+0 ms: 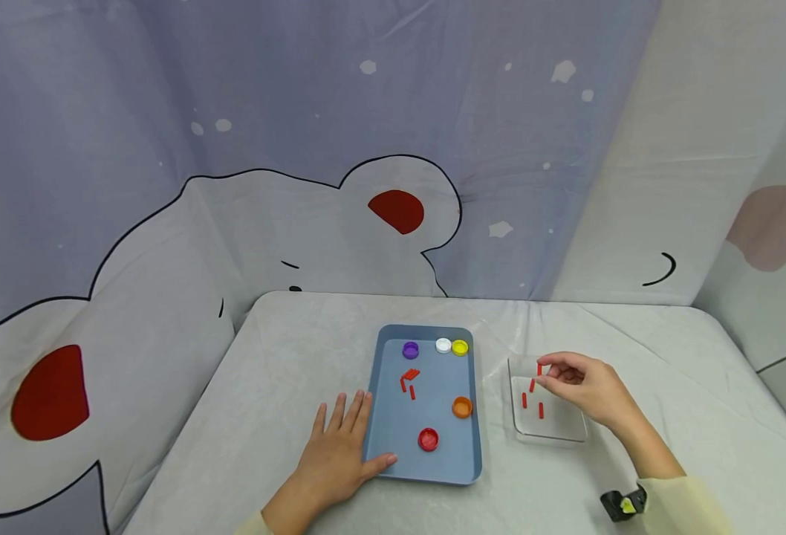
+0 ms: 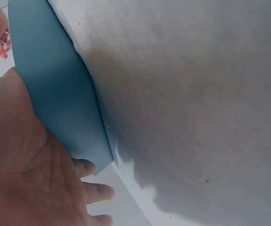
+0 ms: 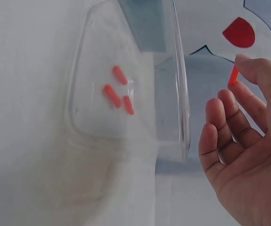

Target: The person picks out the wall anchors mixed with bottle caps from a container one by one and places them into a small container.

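Observation:
My right hand [image 1: 583, 386] pinches a short red stick [image 3: 234, 75] upright between thumb and forefinger, over the far part of a clear plastic box [image 1: 553, 432]. Three more red sticks [image 3: 112, 96] lie on the box's bottom. At the left side of a blue-grey tray [image 1: 443, 386], my left hand [image 1: 335, 457] rests with its fingers spread and its thumb over the rim; nothing is in its grip. Within the tray lies a small group of red sticks [image 1: 411, 374].
Round caps sit in the tray: purple [image 1: 410, 350], white [image 1: 443, 345] and yellow [image 1: 460, 348] at the far end, orange [image 1: 462, 407] at the right side, red [image 1: 428, 439] near the front. A white cloth [image 1: 286, 371] covers the table, with a printed curtain [image 1: 299, 96] behind.

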`<state>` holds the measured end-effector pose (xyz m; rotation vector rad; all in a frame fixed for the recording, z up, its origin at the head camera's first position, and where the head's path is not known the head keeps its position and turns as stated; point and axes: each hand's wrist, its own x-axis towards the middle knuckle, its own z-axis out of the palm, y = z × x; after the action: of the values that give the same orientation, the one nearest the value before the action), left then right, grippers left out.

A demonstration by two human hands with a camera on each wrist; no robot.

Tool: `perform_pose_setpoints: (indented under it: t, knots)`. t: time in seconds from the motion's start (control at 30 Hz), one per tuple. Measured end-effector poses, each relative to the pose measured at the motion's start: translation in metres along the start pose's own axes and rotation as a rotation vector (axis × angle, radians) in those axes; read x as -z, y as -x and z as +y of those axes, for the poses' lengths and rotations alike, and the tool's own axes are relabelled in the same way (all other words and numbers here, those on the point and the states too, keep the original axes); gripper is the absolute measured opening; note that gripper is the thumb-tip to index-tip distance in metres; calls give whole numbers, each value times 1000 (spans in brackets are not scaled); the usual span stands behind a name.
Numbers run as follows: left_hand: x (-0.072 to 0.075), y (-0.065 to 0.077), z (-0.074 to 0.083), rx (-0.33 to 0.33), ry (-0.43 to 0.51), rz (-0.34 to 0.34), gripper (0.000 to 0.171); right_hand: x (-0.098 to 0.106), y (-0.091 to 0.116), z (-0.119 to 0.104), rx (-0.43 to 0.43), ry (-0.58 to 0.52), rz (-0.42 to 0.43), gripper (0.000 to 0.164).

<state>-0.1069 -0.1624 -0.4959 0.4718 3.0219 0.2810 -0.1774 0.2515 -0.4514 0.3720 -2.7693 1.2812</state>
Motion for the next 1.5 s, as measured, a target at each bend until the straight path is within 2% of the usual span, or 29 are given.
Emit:
perform_pose_setpoints:
  t: [0.33, 0.7, 0.93, 1.23, 1.5]
  knots:
    - [3, 0, 0, 7, 9, -29, 105, 10, -1, 14, -36, 26, -12, 34]
    - [0, -1, -1, -7, 11, -7, 104, 13, -3, 21, -24, 14, 5, 33]
    - [2, 0, 1, 6, 8, -19, 103, 14, -5, 26, -31, 12, 0, 34]
    - [3, 1, 2, 11, 7, -29, 104, 15, -8, 25, -39, 11, -2, 38]
    - [1, 0, 1, 8, -1, -19, 103, 8, -11, 16, -39, -23, -17, 38]
